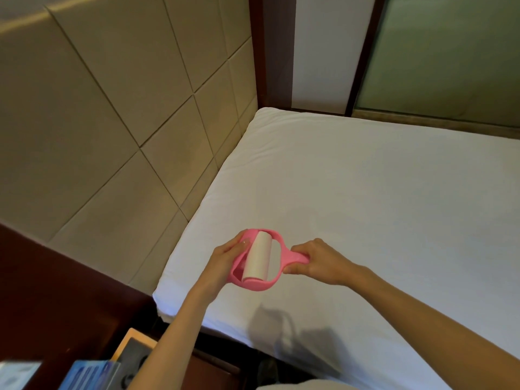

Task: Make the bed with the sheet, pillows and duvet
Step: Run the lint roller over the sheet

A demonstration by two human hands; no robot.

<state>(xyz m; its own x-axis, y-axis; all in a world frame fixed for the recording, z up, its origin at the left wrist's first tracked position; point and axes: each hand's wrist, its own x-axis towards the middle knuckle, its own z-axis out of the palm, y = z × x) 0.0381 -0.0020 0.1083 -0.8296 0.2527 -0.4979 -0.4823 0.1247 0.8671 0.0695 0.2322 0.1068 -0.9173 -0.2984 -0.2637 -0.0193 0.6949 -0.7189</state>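
A white sheet (365,198) lies smooth over the mattress, filling the right half of the view. Above its near left corner I hold a pink lint roller (274,266) with a white paper roll (260,256) in its frame. My right hand (318,263) grips the pink handle. My left hand (225,260) holds the left side of the roller's frame, thumb on its upper edge. No pillows or duvet are in view.
A padded beige headboard (112,122) runs along the bed's left side. A dark wooden nightstand (56,299) stands at lower left with a blue box (90,372) and a panel on it. A frosted glass wall (450,57) lies beyond the bed.
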